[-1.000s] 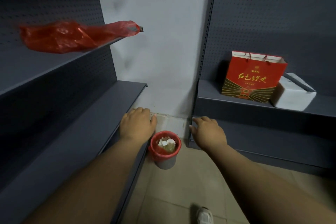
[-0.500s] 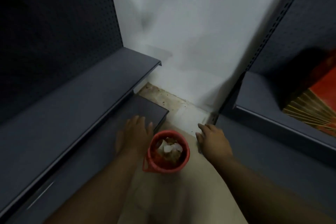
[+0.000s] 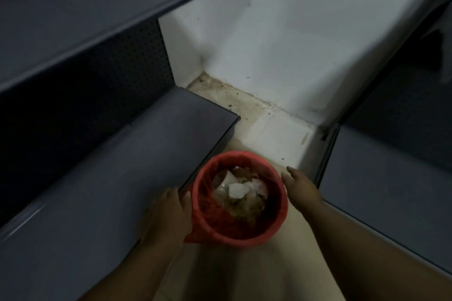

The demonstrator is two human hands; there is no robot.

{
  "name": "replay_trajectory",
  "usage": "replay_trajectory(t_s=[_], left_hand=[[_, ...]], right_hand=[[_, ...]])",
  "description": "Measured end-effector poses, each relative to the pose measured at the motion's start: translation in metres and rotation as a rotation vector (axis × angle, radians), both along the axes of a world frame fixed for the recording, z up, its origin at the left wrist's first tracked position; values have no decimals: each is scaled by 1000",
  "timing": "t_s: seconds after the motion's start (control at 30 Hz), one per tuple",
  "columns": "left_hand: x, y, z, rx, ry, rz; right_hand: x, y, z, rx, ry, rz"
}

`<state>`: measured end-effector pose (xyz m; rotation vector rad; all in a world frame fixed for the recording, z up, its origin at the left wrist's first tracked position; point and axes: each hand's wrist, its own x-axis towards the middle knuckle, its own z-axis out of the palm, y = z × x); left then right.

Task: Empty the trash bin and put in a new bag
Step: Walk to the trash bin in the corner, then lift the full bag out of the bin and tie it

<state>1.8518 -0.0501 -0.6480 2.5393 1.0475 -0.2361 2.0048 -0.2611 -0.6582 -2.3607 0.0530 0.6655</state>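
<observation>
1. A small round trash bin lined with a thin red plastic bag stands on the pale tiled floor, between the person's two bare hands.
2. The left hand lies against the bin's left side, fingers loosely open and spread. It seems to touch the folded-over bag edge, but no closed grip shows.
3. The right hand sits just beside the bin's right rim, fingers extended and relaxed, holding nothing. Whether it touches the rim cannot be told.
4. The hands likely flank the bin to steady it or to gather the bag's rim, so the full liner can be lifted out.
5. Inside, between the hands, lies crumpled white paper and brownish waste, filling the bag fairly high.
6. Directly left of the left hand, a dark grey metal shelf runs close to the bin; its corner sits just beyond the fingertips and could crowd the lift.
7. To the right of the right hand stands a second grey shelf base, leaving a narrow aisle.
8. Beyond both hands, a white wall meets a grimy floor corner.
</observation>
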Motion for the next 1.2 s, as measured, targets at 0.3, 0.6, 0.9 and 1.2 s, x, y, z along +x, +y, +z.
replay_trajectory(t_s=[0.3, 0.6, 0.9, 1.2], left_hand=[[20, 4, -121, -193, -235, 77], [4, 12, -124, -447, -280, 322], [-3, 23, -85, -697, -216, 273], [8, 6, -49, -977, -407, 252]], right_hand=[[46, 2, -116, 423, 173, -359], [50, -16, -154, 229, 270, 42], [45, -24, -117, 389, 18, -308], [40, -38, -74, 164, 17, -101]])
